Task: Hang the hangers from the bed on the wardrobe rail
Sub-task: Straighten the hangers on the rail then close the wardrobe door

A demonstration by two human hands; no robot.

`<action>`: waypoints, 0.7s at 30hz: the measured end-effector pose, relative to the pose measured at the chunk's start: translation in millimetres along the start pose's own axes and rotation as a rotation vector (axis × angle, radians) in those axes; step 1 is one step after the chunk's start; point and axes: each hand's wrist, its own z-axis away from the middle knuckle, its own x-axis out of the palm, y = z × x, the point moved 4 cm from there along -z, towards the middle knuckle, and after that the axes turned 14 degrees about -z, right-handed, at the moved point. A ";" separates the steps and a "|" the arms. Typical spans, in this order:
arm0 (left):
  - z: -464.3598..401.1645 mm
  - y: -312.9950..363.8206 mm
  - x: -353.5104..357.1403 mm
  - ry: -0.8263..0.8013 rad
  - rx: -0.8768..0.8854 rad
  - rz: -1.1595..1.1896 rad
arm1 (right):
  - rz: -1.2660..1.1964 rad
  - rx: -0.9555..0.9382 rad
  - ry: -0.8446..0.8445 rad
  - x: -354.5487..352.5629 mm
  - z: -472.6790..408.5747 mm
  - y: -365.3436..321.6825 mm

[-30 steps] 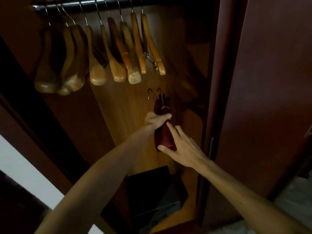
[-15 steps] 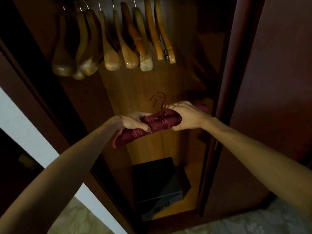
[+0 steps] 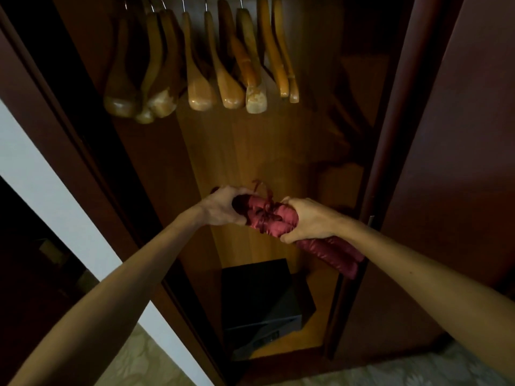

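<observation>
A: You have the padded red hangers [image 3: 274,222] in both hands, at about five o'clock from the middle of the view, in front of the open wardrobe. Their long axis runs from ten o'clock down to four o'clock.

B: And my grip?

A: Your left hand [image 3: 223,206] curls round the upper end; your right hand [image 3: 306,222] clamps the bundle past its middle, the lower arms sticking out beyond it (two, as far as I can tell). The hooks [image 3: 260,189] point up toward twelve o'clock, between your hands.

B: What are they made of?

A: Gathered, shiny satin-like cloth, plump and tube-shaped, with a small bow at the neck. At twelve o'clock a row of smooth wooden hangers [image 3: 200,65] hangs, their rounded ends down. At six o'clock a black box [image 3: 259,296], hard-edged, sits on the wardrobe floor [image 3: 312,335].
</observation>
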 end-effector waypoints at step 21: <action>-24.7 163.1 -26.7 0.077 -0.120 1.034 | -0.611 0.074 0.504 -94.8 80.8 -31.6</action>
